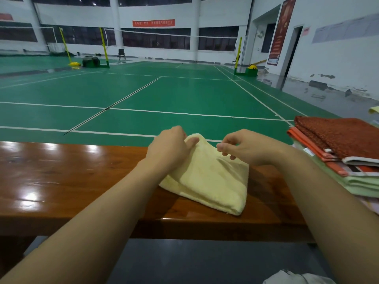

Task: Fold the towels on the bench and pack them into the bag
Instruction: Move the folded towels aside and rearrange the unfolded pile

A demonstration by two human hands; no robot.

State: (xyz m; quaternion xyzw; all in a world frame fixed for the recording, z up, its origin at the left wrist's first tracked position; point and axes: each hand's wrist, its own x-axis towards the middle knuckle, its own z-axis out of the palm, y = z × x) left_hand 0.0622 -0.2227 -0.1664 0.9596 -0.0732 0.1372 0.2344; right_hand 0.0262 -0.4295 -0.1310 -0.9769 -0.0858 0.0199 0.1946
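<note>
Towel point(213, 181), pale yellow and already folded into a thick pad, lies on the bench point(61, 177) right of centre, just near of the bench's far edge. Its long axis runs from the far-left corner under the hands to the near-right corner at the bench's near edge. Left hand point(170, 148) grips the far-left corner, thumb on top and fingers curled under the raised fold. Right hand point(244, 146) hovers at the far edge, just right of that corner, fingertips point(222, 148) bunched at the fabric; whether they pinch the cloth or merely touch it cannot be determined. Both hands therefore sit at the far end of the towel, with the bulk of the pad extending toward the near side, between the forearms. Judgement: the current step is a final fold or a lift, and either one pulls the far edge toward the near edge, along the long axis. The left hand has the firmer hold and should lead. Stack point(338, 152) of folded towels, rust, orange and green, rests on the bench to the right, apart from the yellow towel. Grey fabric point(297, 278) at the lower right may be the bag; this cannot be confirmed, and its contents are not visible.
</note>
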